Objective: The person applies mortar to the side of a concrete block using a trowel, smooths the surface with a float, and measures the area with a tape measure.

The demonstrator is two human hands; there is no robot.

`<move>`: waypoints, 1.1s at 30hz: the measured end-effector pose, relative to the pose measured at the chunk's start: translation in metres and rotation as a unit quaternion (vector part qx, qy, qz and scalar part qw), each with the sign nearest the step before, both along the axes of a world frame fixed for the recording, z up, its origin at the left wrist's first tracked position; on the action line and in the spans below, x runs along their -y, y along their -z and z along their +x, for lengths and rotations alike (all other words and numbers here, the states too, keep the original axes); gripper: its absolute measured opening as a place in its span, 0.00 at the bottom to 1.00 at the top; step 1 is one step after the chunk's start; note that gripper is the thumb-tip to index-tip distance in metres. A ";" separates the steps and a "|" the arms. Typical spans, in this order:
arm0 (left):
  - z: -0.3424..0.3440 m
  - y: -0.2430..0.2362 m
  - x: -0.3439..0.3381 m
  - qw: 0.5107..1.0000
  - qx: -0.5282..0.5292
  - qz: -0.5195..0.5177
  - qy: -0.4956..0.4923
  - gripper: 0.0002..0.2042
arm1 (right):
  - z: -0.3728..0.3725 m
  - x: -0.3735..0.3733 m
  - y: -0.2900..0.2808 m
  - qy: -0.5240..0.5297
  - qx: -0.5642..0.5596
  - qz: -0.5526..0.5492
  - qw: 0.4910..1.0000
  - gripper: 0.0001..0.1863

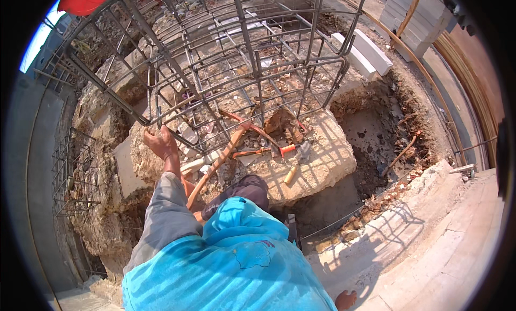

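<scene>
"What's the place like, from the left?"

"A grey wall (24,150) runs along the left edge, outdoors in hard sunlight. Next to it, a small cage (76,174) of thin bars stands by broken earth."

"And the left hand (161,142)?"

"Just right of that, arm reaching forward in a grey sleeve. Its fingers are closed on the near left corner of the big rebar cage (258,73)."

"Where does that cage sit?"

"From left of centre across to right of centre, stretching to the far side, above rough ground strewn with stones and rubble. A red object (83,1) shows beyond its far left corner."

"What's under its near edge?"

"A pick (244,125), its curved wooden handle slanting toward the near left. To its right come an orange-handled tool (288,149), then a trowel (292,174) with a yellowish handle, lying on a pale, uneven slab (328,166) striped with the cage's shadows."

"The right hand (345,301)?"

"Low at the near edge, right of the blue shirt (242,262), partly cut off. I can't tell whether its fingers are apart or together."

"And farther right?"

"A trench (365,131) with crumbling sides, white blocks (371,52) at its far end and a block stack (414,18) behind. Nearer, a flat concrete ledge (446,246) catches more shadow; brown boards (466,77) line the far right."
</scene>
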State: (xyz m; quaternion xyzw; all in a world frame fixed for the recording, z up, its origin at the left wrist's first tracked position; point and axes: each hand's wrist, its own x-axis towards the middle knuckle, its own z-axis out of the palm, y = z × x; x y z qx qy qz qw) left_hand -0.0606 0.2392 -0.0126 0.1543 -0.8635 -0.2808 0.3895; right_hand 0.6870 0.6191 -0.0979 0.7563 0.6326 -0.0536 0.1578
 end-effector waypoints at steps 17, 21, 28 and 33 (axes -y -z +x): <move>0.278 0.098 0.212 0.879 0.453 0.098 -0.117 0.24 | -0.066 -0.099 0.064 -0.210 -0.312 -0.078 0.923 0.16; 0.331 0.129 0.237 0.823 0.551 0.082 -0.110 0.20 | -0.126 -0.086 0.027 -0.205 -0.340 -0.155 0.905 0.21; 0.209 0.092 0.172 0.859 0.509 0.015 0.057 0.17 | -0.080 -0.071 0.060 -0.131 -0.314 -0.201 0.919 0.18; 0.102 0.160 0.147 0.812 0.539 -0.103 0.199 0.15 | -0.124 0.009 0.044 -0.051 -0.342 -0.227 0.910 0.16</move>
